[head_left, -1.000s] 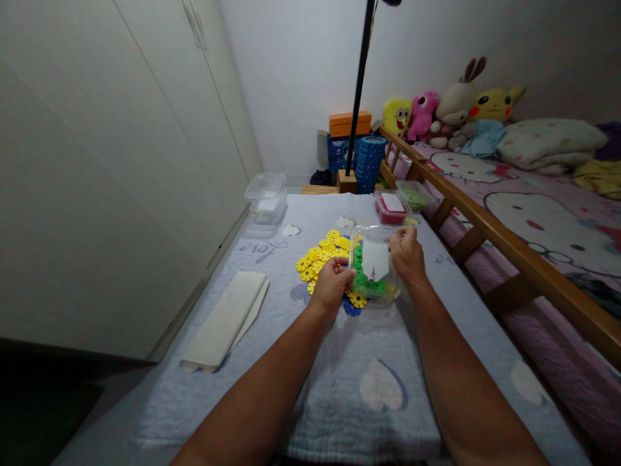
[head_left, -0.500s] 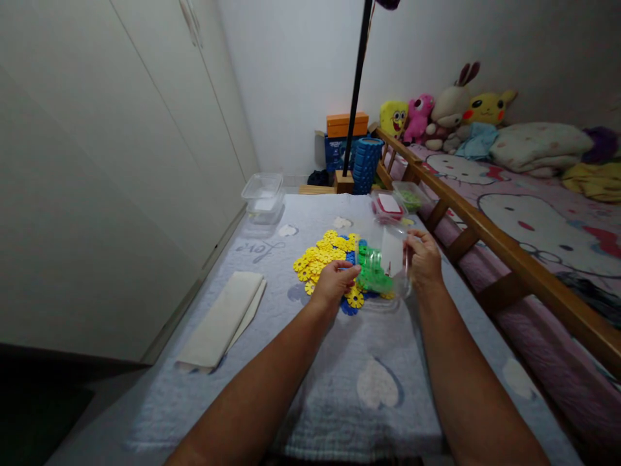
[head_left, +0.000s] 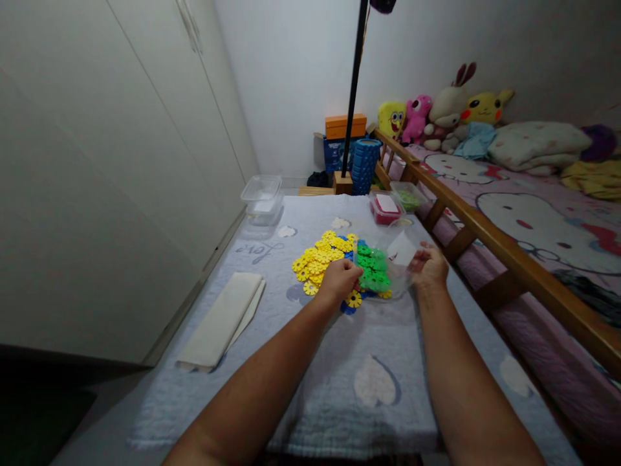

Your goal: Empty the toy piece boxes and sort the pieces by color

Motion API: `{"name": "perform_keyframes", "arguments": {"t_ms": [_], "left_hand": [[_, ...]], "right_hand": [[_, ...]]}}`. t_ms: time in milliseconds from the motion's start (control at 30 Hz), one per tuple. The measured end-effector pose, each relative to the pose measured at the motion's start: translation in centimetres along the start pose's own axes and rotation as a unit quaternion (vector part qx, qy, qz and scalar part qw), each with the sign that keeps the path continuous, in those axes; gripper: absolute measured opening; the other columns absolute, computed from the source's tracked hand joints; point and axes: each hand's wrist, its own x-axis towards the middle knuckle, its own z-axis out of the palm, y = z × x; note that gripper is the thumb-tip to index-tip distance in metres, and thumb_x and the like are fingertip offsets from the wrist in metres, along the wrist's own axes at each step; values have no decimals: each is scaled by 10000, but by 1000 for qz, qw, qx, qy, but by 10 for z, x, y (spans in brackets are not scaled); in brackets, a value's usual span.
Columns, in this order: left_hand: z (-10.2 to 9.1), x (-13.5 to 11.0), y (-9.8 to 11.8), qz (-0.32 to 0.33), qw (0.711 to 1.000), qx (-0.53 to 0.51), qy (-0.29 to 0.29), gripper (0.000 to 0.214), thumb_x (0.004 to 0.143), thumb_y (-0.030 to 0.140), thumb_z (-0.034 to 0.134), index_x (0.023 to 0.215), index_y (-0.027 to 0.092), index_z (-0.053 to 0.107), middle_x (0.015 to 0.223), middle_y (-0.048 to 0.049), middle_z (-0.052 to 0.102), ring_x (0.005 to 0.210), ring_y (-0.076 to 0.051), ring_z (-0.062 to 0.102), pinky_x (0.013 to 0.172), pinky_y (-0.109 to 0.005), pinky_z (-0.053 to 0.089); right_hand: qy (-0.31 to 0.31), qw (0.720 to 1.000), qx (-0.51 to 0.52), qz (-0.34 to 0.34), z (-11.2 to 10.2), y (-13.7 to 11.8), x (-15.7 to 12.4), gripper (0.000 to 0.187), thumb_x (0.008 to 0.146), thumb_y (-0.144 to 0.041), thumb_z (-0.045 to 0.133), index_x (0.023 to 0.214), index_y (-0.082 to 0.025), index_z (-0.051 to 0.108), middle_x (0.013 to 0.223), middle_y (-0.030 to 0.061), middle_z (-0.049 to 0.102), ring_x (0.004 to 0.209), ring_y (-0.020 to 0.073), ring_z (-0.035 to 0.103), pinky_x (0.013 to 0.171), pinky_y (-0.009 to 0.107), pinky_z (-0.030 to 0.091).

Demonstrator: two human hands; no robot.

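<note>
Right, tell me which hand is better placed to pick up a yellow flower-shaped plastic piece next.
Probably the left hand: it is close against the heap of yellow flower-shaped plastic pieces, while the right hand is beyond the clear plastic container.

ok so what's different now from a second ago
The right hand has shifted rightward, and the white card in the clear container has moved right and turned askew. The green pieces now show bunched left of the card. The left hand has curled its fingers in; blur hides whether either let go. The yellow pieces and folded cloth stayed put.
</note>
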Motion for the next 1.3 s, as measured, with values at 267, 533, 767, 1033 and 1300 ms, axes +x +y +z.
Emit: {"name": "perform_keyframes", "arguments": {"t_ms": [267, 533, 767, 1033, 1300], "left_hand": [[-64, -14, 41, 143, 972, 137, 123, 211, 721, 305, 592, 570, 207, 481, 540, 45, 455, 534, -108, 413, 534, -226, 301], [-98, -11, 60, 198, 845, 446, 219, 164, 796, 245, 561, 640, 210, 524, 655, -1, 573, 629, -153, 502, 616, -279, 294], [-85, -8, 67, 253, 770, 562, 166, 142, 891, 239, 523, 793, 208, 622, 812, -53, 653, 742, -190, 572, 654, -306, 316], [-67, -4, 59, 341, 691, 633, 77, 208, 924, 157, 485, 865, 195, 681, 825, -94, 653, 784, -226, 585, 685, -348, 323], [-79, -13, 45, 376, 683, 603, 167, 222, 939, 179, 503, 757, 212, 625, 751, -62, 586, 732, -213, 537, 677, -354, 349]], "right_hand": [[-21, 999, -37, 0, 2, 14, -6, 436, 571, -292, 729, 938, -231, 501, 541, -110, 570, 343, 51, 354, 323, 142, 231], [-91, 985, -148, -16, 14, 19, -20, 575, 554, -366, 768, 1051, -200, 531, 579, -94, 609, 381, 72, 409, 351, 170, 287], [-136, 981, -141, 0, 9, 18, -19, 584, 524, -260, 731, 1072, -177, 547, 686, -49, 692, 418, 56, 405, 374, 161, 292], [-76, 994, -70, 43, 10, 14, -17, 527, 486, -240, 783, 970, -192, 579, 644, -51, 675, 376, 44, 398, 328, 154, 291], [-94, 995, -4, 45, 6, 18, -13, 444, 490, -240, 835, 856, -203, 587, 656, -27, 689, 427, 46, 458, 356, 137, 332]]}}
